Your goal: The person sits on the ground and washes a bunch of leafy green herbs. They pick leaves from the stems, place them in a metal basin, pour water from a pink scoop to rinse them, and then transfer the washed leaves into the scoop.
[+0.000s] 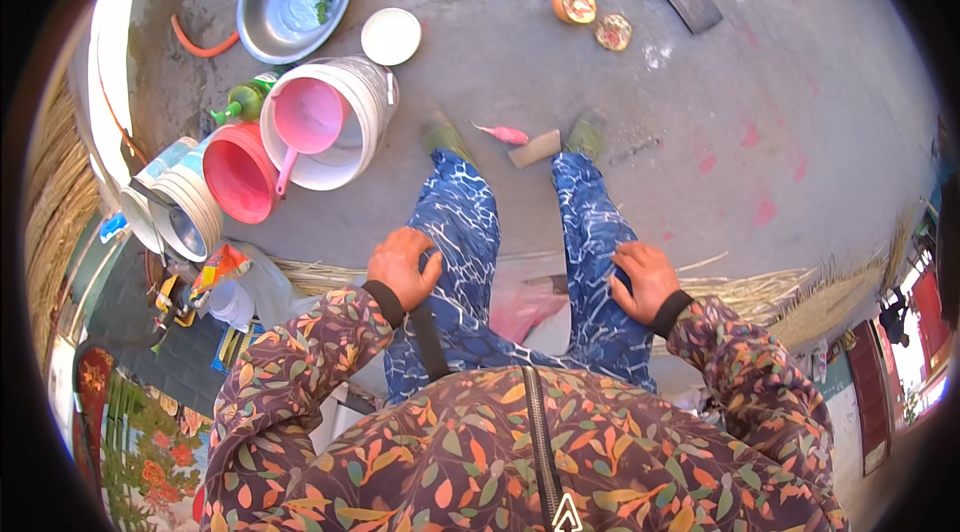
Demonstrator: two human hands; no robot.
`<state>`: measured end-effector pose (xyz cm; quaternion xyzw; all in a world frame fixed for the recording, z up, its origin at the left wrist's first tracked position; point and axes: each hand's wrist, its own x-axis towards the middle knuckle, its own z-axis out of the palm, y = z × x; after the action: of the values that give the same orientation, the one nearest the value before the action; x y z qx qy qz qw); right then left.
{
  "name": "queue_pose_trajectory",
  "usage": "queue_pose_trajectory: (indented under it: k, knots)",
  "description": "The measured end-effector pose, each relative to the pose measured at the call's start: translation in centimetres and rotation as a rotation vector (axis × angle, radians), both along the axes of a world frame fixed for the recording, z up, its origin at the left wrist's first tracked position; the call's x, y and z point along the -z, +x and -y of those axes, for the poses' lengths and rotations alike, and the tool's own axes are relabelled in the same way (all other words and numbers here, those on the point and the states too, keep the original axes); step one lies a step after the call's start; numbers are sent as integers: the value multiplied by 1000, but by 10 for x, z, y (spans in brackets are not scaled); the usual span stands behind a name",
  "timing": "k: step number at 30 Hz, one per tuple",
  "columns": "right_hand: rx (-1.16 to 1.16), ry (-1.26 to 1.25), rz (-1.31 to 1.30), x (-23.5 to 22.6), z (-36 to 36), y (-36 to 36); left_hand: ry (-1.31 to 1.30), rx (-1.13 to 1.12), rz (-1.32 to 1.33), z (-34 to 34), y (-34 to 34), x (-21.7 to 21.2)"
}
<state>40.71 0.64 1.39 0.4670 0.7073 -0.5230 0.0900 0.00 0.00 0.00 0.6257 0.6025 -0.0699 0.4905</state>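
My left hand (pixel 402 266) rests on my left knee, fingers curled over the blue patterned trouser leg (pixel 455 232), holding nothing. On the right knee lies my right hand (pixel 645 277), fingers spread flat over the other blue trouser leg (pixel 590 232). Both sleeves carry a leaf print. Between my feet on the concrete lie a pink radish (pixel 506 135) and a small wooden block (pixel 535 149).
At the left stand a white bucket (pixel 362 102) with a pink scoop (pixel 305 119), a red tub (pixel 238 172), stacked metal bowls (pixel 180 212), a steel basin (pixel 275 22) with greens, a white lid (pixel 391 36). A cut pomegranate (pixel 575 5) lies far ahead. Straw (pixel 800 297) edges the seat.
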Motion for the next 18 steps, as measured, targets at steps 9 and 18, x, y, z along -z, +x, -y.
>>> queue_pose_trajectory:
  k: [9, 18]
  knots:
    - [-272, 123, -309, 32, -41, 11, 192, 232, 248, -37, -28, 30]
    - [-409, 63, -413, 5, -42, 17, 112, 279, 337, -19, -25, 12]
